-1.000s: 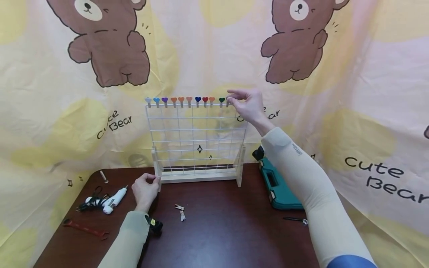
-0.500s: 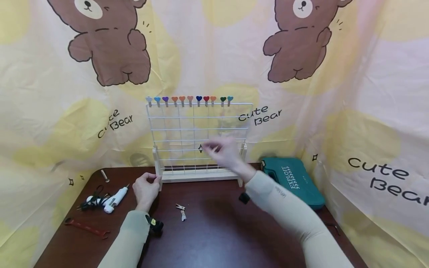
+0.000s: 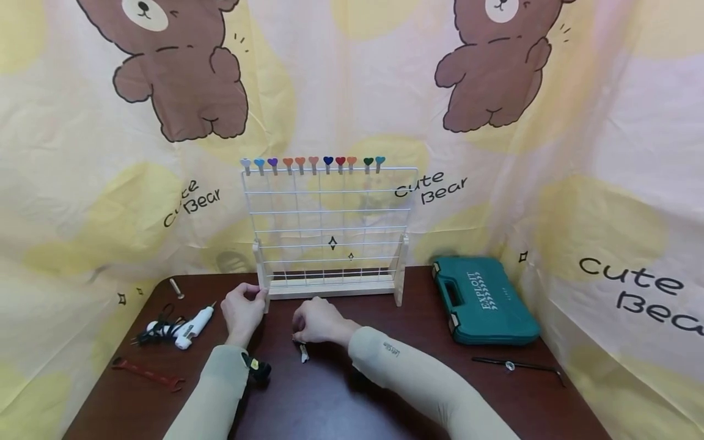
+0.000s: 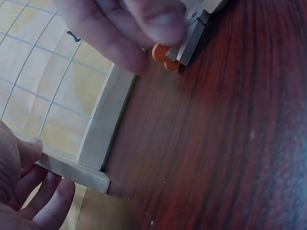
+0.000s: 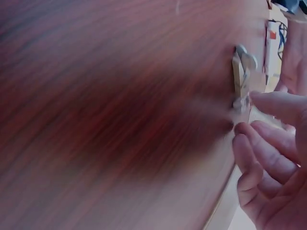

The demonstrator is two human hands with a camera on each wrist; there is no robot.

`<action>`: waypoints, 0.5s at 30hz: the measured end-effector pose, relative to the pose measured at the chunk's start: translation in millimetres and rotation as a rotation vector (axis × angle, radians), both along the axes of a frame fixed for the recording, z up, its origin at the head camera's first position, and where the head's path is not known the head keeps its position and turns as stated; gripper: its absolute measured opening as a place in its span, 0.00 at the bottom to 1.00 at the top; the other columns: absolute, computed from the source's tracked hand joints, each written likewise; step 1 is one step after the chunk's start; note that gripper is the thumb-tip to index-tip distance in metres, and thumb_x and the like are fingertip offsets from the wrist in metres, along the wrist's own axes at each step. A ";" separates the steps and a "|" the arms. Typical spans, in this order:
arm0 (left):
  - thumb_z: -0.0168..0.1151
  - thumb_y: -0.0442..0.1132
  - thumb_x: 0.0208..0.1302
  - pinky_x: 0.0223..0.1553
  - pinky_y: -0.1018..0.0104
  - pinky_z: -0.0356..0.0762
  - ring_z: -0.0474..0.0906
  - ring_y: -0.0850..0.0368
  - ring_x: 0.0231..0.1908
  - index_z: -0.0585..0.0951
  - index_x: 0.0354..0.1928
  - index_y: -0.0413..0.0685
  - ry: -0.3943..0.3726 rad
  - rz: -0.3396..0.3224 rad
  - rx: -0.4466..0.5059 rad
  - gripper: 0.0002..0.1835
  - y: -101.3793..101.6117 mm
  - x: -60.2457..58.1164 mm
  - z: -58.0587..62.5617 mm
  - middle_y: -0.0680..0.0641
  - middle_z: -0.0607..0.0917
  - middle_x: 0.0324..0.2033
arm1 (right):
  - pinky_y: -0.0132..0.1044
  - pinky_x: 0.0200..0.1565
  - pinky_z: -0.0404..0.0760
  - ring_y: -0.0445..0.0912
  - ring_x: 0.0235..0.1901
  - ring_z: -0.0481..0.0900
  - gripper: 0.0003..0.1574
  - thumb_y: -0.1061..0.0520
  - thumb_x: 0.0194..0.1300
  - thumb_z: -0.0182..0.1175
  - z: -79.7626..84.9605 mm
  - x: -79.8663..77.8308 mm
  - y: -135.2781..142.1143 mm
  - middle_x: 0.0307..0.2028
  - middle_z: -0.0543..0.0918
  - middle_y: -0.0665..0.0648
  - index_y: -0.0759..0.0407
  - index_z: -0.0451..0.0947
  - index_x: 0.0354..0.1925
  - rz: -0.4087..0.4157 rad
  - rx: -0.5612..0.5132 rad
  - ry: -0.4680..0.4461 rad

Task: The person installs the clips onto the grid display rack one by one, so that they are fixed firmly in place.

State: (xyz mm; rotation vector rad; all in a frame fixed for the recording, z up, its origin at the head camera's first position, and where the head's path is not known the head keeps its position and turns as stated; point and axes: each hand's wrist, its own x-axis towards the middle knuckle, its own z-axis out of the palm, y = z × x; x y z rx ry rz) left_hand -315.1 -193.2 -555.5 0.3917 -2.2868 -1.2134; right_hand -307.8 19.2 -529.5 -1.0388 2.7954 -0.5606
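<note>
My left hand [image 3: 242, 311] grips the left foot of the wooden stand [image 4: 98, 167], thumb on one side and fingers on the other. A white wire grid [image 3: 330, 211] stands in it, with several heart-topped clothespins [image 3: 328, 162] in a row along its top wire. My right hand [image 3: 319, 321] is low over the table in front of the stand, partly hiding two loose clothespins [image 3: 304, 353]. An orange heart clothespin [image 4: 165, 56] lies under its fingertips in the left wrist view. In the blurred right wrist view, thumb and fingers are apart beside the clothespins [image 5: 238, 76].
On the left lie a white glue gun [image 3: 189, 330] with a black cord, a red wrench [image 3: 145, 374] and a bolt [image 3: 176, 288]. A green tool case [image 3: 486, 299] sits on the right, with a black bent rod [image 3: 533, 366] in front. A bear-print curtain [image 3: 341, 79] hangs behind.
My right hand has left the teal clothespin on the grid's top wire and come down left to the loose clothespins on the table. My left hand has stayed at the stand's foot.
</note>
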 end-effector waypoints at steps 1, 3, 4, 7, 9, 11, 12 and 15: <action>0.78 0.43 0.62 0.44 0.49 0.71 0.81 0.37 0.43 0.90 0.36 0.46 0.001 0.001 0.000 0.08 0.3 0.0 0.1 0.41 0.91 0.35 | 0.28 0.29 0.77 0.29 0.26 0.79 0.04 0.49 0.63 0.76 -0.3 0.8 -2.9 0.25 0.85 0.36 0.45 0.91 0.37 0.007 0.021 0.018; 0.78 0.43 0.62 0.45 0.49 0.71 0.80 0.37 0.43 0.90 0.36 0.46 0.005 0.006 0.006 0.08 0.6 -0.1 0.0 0.41 0.91 0.35 | 0.29 0.28 0.76 0.31 0.25 0.77 0.01 0.52 0.64 0.75 -0.2 2.2 -7.6 0.23 0.83 0.36 0.45 0.91 0.34 0.031 0.053 0.043; 0.78 0.42 0.62 0.44 0.49 0.71 0.80 0.37 0.43 0.90 0.36 0.46 0.006 0.007 0.008 0.08 0.7 -0.1 0.0 0.41 0.91 0.35 | 0.29 0.28 0.76 0.32 0.25 0.77 0.01 0.53 0.64 0.74 0.4 2.8 -9.1 0.23 0.82 0.36 0.46 0.91 0.34 0.041 0.061 0.048; 0.78 0.43 0.63 0.44 0.49 0.70 0.80 0.38 0.42 0.90 0.36 0.47 0.001 0.005 0.005 0.08 1.2 0.1 -0.8 0.41 0.91 0.34 | 0.29 0.29 0.75 0.33 0.26 0.76 0.03 0.56 0.64 0.72 2.2 2.8 -9.4 0.23 0.81 0.37 0.46 0.90 0.34 0.042 0.070 0.047; 0.77 0.43 0.63 0.43 0.50 0.70 0.80 0.38 0.42 0.90 0.36 0.46 0.000 0.000 0.001 0.08 1.6 0.3 -1.0 0.42 0.91 0.34 | 0.29 0.31 0.76 0.33 0.27 0.76 0.03 0.57 0.64 0.71 5.0 1.7 -5.0 0.25 0.82 0.37 0.47 0.90 0.35 0.034 0.057 0.045; 0.77 0.43 0.63 0.44 0.50 0.70 0.80 0.38 0.42 0.90 0.36 0.46 -0.002 -0.003 -0.004 0.08 2.0 0.6 -1.0 0.42 0.91 0.34 | 0.28 0.35 0.76 0.33 0.30 0.77 0.04 0.57 0.65 0.70 9.5 -0.5 3.1 0.28 0.85 0.38 0.47 0.91 0.37 0.034 0.031 0.054; 0.77 0.43 0.63 0.43 0.50 0.70 0.80 0.38 0.42 0.90 0.36 0.46 -0.002 -0.004 -0.003 0.08 2.2 0.9 -0.7 0.42 0.91 0.34 | 0.27 0.37 0.77 0.33 0.31 0.77 0.05 0.57 0.65 0.70 13.4 -1.5 8.5 0.30 0.86 0.39 0.48 0.91 0.38 0.036 0.013 0.056; 0.77 0.42 0.63 0.43 0.49 0.70 0.80 0.38 0.42 0.90 0.37 0.46 0.002 -0.003 0.002 0.08 2.3 1.3 1.5 0.41 0.91 0.35 | 0.26 0.41 0.78 0.32 0.34 0.80 0.08 0.59 0.64 0.69 32.3 -3.8 29.2 0.34 0.89 0.42 0.51 0.91 0.41 0.039 -0.065 0.036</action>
